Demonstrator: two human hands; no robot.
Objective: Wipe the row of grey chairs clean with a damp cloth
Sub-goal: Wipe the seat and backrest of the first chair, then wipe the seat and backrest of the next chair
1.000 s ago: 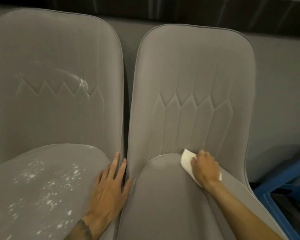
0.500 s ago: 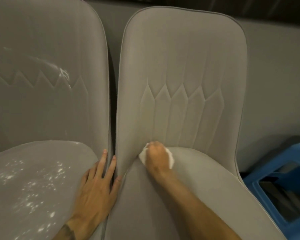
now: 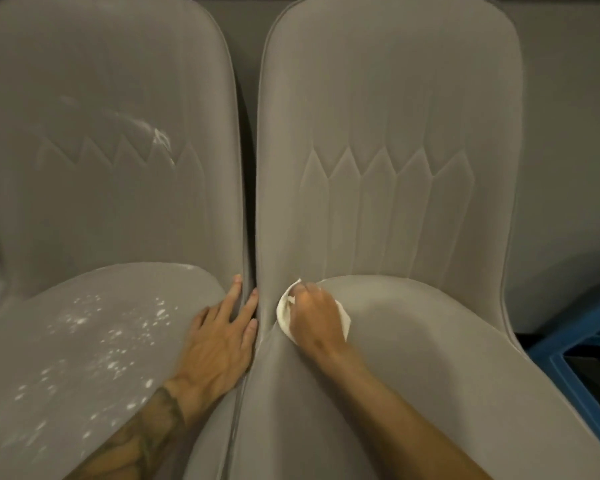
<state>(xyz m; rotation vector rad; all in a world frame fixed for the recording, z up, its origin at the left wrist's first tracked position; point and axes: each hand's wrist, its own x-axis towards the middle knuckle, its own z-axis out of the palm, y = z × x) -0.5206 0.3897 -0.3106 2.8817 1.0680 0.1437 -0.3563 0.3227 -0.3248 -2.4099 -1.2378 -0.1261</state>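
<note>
I see my right hand [image 3: 317, 320] with its fingers curled over the white cloth [image 3: 284, 315], gripping it and pressing it down on the right grey chair [image 3: 395, 168]. The cloth sits at the far left corner of that seat, where the seat cushion meets the backrest, and its edges show on both sides of my knuckles. My left hand [image 3: 219, 344] lies flat and open, fingers straight, on the right edge of the left grey chair [image 3: 111, 202], with its fingertips at the narrow gap between the two chairs. White specks [image 3: 118, 341] are scattered across the left chair's seat, and a white smear [image 3: 160, 138] marks its backrest near the zigzag stitching. A blue plastic crate [image 3: 568, 341] stands just beside the right chair, low on the right. A grey wall [image 3: 568, 133] runs behind both chairs.
</note>
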